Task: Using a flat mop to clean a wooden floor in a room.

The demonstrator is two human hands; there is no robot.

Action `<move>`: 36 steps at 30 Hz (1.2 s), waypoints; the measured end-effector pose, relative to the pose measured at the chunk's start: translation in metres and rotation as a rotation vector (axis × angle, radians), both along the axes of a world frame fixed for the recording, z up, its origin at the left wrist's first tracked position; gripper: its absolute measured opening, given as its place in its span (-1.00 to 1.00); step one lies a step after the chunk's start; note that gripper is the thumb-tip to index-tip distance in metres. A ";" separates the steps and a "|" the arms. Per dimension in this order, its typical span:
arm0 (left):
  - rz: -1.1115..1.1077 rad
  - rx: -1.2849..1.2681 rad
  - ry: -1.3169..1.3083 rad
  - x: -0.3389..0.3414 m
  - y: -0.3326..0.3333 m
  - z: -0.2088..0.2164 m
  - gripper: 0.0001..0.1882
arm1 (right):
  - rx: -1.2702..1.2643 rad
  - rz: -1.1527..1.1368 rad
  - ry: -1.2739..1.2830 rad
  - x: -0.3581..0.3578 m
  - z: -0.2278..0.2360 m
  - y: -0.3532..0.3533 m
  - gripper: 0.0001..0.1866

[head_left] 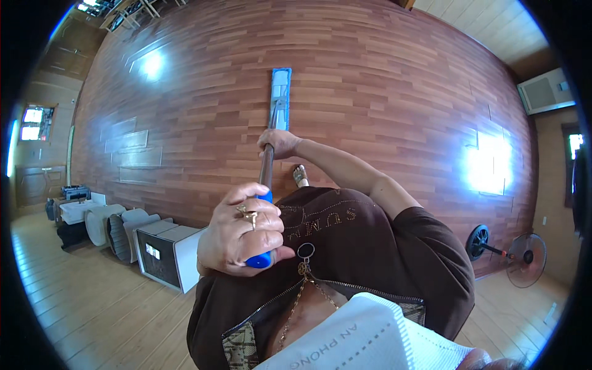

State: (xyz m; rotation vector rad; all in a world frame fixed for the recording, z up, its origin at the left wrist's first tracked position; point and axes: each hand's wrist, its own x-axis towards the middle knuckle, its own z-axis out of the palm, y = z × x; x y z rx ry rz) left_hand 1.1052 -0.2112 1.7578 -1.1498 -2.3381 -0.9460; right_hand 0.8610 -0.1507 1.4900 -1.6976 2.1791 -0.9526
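Observation:
A flat mop runs away from my chest, its long pole (pixel 267 169) ending in a blue rectangular mop head (pixel 281 80) that lies on the wood-plank floor (pixel 370 80). My left hand (pixel 240 231), with rings on its fingers, is closed around the blue grip (pixel 259 261) at the pole's near end. Farther down, my right hand (pixel 282 143) wraps round the pole, a little short of the mop head. My sandalled foot (pixel 300 175) shows just right of the pole.
Along the left stand a white-sided box (pixel 163 253) and several grey and white objects in a row. A round fan (pixel 527 258) stands at the right. Furniture legs (pixel 126 17) show at the far left. Bright reflections (pixel 488 161) lie on the floor.

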 end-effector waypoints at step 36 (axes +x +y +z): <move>-0.761 0.100 -0.347 -0.437 -0.814 -0.573 -0.76 | -0.215 -1.080 0.357 -0.294 -0.522 -0.562 -0.88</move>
